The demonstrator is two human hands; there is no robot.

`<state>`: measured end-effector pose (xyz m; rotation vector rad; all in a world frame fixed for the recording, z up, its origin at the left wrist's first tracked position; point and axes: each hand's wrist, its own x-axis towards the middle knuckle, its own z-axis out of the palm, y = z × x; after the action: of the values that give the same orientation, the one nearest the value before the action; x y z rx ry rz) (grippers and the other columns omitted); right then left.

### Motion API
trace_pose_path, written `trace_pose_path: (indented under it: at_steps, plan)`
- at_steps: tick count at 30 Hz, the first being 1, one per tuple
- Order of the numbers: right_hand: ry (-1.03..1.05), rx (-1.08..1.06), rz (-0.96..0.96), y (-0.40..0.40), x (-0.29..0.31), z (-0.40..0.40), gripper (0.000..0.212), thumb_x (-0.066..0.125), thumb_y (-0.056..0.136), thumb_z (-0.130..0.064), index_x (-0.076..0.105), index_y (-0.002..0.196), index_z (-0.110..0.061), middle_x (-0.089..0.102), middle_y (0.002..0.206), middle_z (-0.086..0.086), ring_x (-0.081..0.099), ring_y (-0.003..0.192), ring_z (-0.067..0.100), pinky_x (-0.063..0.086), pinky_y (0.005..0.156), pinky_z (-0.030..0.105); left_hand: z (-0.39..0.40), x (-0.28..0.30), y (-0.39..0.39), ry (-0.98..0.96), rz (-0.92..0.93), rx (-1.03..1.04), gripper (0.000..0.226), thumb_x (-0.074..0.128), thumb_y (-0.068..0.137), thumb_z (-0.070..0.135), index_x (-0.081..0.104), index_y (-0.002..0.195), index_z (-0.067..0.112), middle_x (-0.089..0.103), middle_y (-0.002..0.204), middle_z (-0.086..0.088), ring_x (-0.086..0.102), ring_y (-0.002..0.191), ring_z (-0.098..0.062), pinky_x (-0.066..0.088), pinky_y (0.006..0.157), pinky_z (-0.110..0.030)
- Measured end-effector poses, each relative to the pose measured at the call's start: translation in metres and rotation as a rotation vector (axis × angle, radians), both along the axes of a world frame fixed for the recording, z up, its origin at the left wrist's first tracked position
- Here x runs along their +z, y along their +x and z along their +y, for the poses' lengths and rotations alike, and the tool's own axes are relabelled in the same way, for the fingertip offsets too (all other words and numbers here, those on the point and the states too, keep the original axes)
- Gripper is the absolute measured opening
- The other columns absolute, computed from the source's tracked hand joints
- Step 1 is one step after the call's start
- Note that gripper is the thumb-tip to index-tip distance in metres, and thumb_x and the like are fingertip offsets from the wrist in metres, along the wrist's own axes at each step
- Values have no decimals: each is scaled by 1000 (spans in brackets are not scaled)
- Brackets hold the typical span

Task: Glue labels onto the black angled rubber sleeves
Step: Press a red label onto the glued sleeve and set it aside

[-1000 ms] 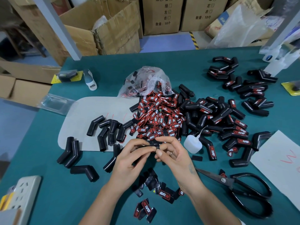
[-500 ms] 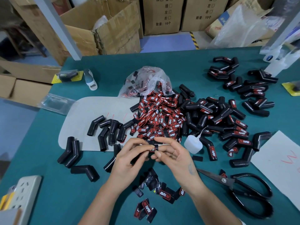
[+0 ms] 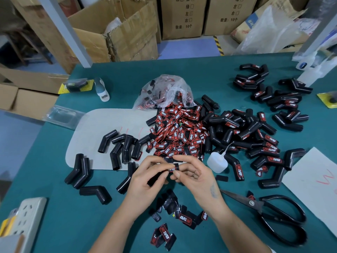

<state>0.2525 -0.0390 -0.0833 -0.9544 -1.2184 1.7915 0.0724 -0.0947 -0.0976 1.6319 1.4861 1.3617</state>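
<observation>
Green felt covers the worktable [image 3: 54, 207] where we sit, unlabelled sleeves [image 3: 116, 148] at left. Our left hand [image 3: 145, 181] grips a black angled sleeve [image 3: 156, 177]; our right hand [image 3: 197, 177] pinches the label [image 3: 172, 168] on it. Loose labels [image 3: 178, 136], a glue bottle [image 3: 217, 162] and scissors [image 3: 269, 214] lie rightward.

A single wide-angle head camera looked forward and steeply down at a green table [image 3: 228, 70], close enough that both forearms entered from the bottom edge and the hands [image 3: 175, 172] met near the frame's center. It faced the table's far edge, with boxes [image 3: 182, 17] on the floor beyond. Lines bowed toward the frame's margins. No second view shared the scene.
</observation>
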Motion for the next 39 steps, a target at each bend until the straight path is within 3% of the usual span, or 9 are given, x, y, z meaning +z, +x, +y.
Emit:
trace_pose_path:
  at_steps: [4,9,17,24,33,37,39]
  plan:
    - [7,-12,-10,-1,-2,-1,35,72,93,6,69,121,-15,73,84,2,76,86,21,58,80,25,0,-1,3,13,52,17,26,64,102,18,76,122,28,61,120,8,68,106,-23,62,83,-42]
    - [3,13,-9,1,2,0,36,68,97,4,67,128,-15,77,91,6,78,93,24,58,81,25,0,1,1,7,-8,5,25,64,102,16,78,122,24,61,119,6,67,106,-22,62,80,-27]
    - [22,59,-12,4,5,2,36,65,101,-2,64,134,-17,79,100,11,77,101,26,59,84,27,1,-2,-3,16,23,15,26,63,104,19,77,124,28,61,121,7,68,102,-27,62,80,-48]
    - [7,65,-15,6,6,3,36,66,101,-2,67,130,-24,79,100,11,77,102,28,59,85,27,1,-1,-1,60,93,12,27,65,102,14,77,125,23,61,123,7,67,110,-20,54,93,-27]
    - [12,45,-21,3,3,2,35,64,103,-9,70,125,-36,77,95,5,77,99,27,59,82,28,0,0,3,96,124,30,24,66,101,12,78,121,16,62,125,7,66,117,-20,52,100,-25]
    - [17,49,-19,0,3,-1,39,69,99,-11,69,129,-35,75,97,-1,73,94,14,58,82,26,0,2,10,67,76,91,20,68,98,16,77,116,16,65,121,11,67,115,-16,48,102,-21]
    - [21,34,-26,-2,3,-3,41,74,94,-13,69,128,-36,75,99,0,68,89,8,55,82,23,-1,4,14,19,52,114,24,70,95,20,71,119,25,66,120,17,66,116,-12,47,102,-19]
